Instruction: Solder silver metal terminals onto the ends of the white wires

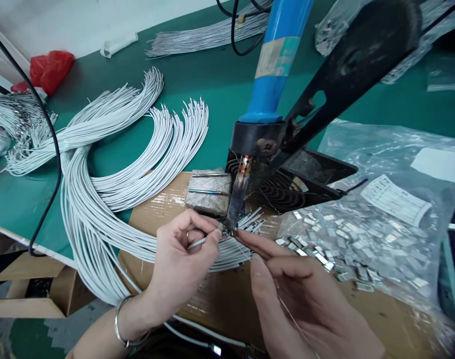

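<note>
My left hand (182, 254) pinches the end of a thin white wire (197, 243) and holds its tip at the point of a soldering iron (237, 197). The iron has a blue handle (277, 60) and sits fixed in a black stand (324, 80), tip pointing down. My right hand (294, 294) comes in from the right, fingers pressed together on a thin strand of solder wire (287, 309) that runs back over the palm, with a small metal part at the fingertips under the iron tip. Both hands meet over a taped cardboard board (212, 299).
Large curved bundles of white wires (111, 164) lie on the green table (220, 85) at left. A clear plastic bag of small metal terminals (362, 239) spreads at right. A grey cleaning block (208, 192) sits behind the tip. A black cable (51, 149) crosses the left side; a red bag (50, 67) lies far left.
</note>
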A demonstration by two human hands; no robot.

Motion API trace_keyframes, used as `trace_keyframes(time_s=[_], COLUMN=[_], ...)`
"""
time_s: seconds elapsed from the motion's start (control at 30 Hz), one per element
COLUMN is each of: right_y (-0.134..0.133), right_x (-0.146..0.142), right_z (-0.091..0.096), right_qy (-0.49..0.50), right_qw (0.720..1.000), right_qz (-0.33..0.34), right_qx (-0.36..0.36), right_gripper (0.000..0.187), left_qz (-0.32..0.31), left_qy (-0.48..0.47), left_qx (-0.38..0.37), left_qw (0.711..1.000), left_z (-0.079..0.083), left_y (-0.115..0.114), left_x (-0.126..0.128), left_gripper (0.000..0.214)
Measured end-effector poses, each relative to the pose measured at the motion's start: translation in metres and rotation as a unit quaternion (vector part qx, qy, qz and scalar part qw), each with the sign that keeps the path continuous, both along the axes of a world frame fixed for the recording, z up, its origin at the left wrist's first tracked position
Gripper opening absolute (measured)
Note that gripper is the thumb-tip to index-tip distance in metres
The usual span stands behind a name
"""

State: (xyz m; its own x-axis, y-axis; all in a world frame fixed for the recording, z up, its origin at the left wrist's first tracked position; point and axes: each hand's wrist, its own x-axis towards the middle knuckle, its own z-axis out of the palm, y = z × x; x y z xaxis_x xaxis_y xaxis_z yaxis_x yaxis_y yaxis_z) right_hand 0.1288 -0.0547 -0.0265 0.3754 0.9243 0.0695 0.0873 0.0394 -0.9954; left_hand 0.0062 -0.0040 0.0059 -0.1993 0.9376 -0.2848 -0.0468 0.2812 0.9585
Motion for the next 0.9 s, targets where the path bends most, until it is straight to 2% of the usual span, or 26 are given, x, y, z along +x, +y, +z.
trace_keyframes(time_s=[0.47, 0.9], right_y=[-0.0001, 0.0006], right_x=[-0.0006, 0.0034], right_z=[0.0034, 0.0032], right_qy=[0.012, -0.018], right_qw=[1.0, 1.0], right_qz=[-0.006, -0.004], right_qx=[-0.002, -0.005], right_gripper=[0.017, 0.017], left_qz=[0.004, -0.005], left_qy=[-0.006, 0.0], left_qx=[0.018, 0.006], left_qw=[1.0, 1.0], left_z=[-0.0072, -0.006], left_y=[-0.0049, -0.0065], left_x=[-0.0005, 0.0002], left_gripper=[0.014, 0.015])
